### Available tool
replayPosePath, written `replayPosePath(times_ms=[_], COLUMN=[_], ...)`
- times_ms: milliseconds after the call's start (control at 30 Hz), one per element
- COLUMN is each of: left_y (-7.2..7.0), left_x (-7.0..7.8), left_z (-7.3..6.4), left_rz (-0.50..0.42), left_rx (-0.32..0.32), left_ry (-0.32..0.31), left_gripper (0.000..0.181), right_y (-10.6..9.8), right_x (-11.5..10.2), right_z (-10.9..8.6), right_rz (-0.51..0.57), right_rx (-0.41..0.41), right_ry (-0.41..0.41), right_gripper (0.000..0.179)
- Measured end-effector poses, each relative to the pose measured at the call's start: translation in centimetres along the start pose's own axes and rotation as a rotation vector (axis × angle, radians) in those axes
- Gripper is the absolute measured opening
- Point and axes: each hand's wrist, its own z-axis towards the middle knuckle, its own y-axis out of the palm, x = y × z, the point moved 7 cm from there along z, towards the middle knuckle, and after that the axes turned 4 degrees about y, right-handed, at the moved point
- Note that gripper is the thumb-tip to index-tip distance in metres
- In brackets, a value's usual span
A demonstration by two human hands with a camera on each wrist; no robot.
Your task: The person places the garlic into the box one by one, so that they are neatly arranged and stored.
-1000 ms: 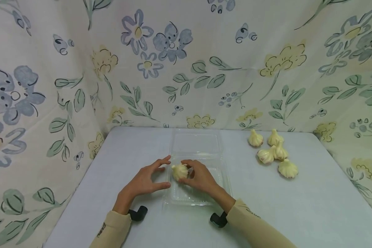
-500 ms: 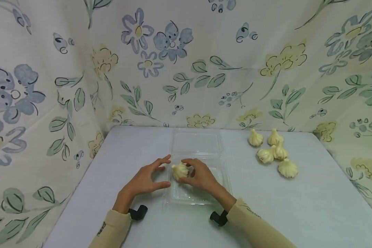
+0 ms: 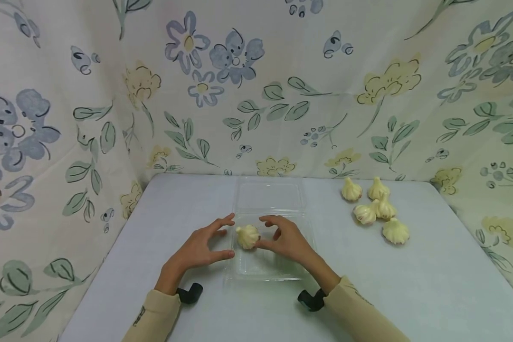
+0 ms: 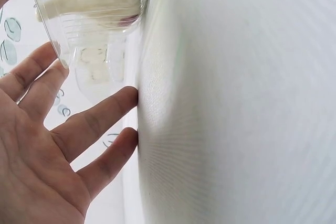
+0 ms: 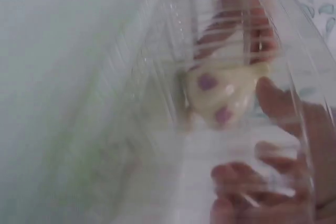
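A pale garlic bulb [image 3: 247, 237] lies at the left side of a clear plastic clamshell box [image 3: 261, 271], its stem towards the left. Just right of the bulb is my right hand [image 3: 287, 240], index finger and thumb spread apart, thumb tip right at the bulb. My left hand [image 3: 200, 248] holds nothing, its spread fingers at the box's left rim. In the left wrist view, two fingertips meet the box's edge [image 4: 59, 51] and two lower ones touch the table. Purple marks show on the bulb's base [image 5: 223, 98] through the blurred wall in the right wrist view.
The box's lid [image 3: 270, 195] lies folded back behind its base. Several more garlic bulbs [image 3: 395, 232] sit in a loose group at the table's back right. A floral curtain [image 3: 256, 118] hangs behind and beside the white table [image 3: 367, 289].
My right hand has let go of the garlic bulb and drawn back slightly to the right, its fingers wider apart. The bulb stays in the box; my left hand has not moved.
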Motion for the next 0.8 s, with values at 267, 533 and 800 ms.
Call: replayPosePath(times_ms=[267, 533, 800], left_y=[0.0, 0.1, 0.2], left_x=[0.0, 0.0, 0.0], left_z=[0.0, 0.1, 0.1], left_rz=[0.008, 0.038, 0.044], left_rx=[0.006, 0.013, 0.025], left_ry=[0.0, 0.001, 0.007], left_gripper=[0.088, 0.09, 0.089], right_y=[-2.2, -3.5, -4.2], right_x=[1.0, 1.2, 1.3], right_z=[-1.2, -2.3, -3.1], right_rz=[0.007, 0.024, 0.048], right_rx=[0.031, 0.083, 0.147], right_ry=[-0.009, -0.038, -0.091], right_gripper=[0.061, 0.056, 0.051])
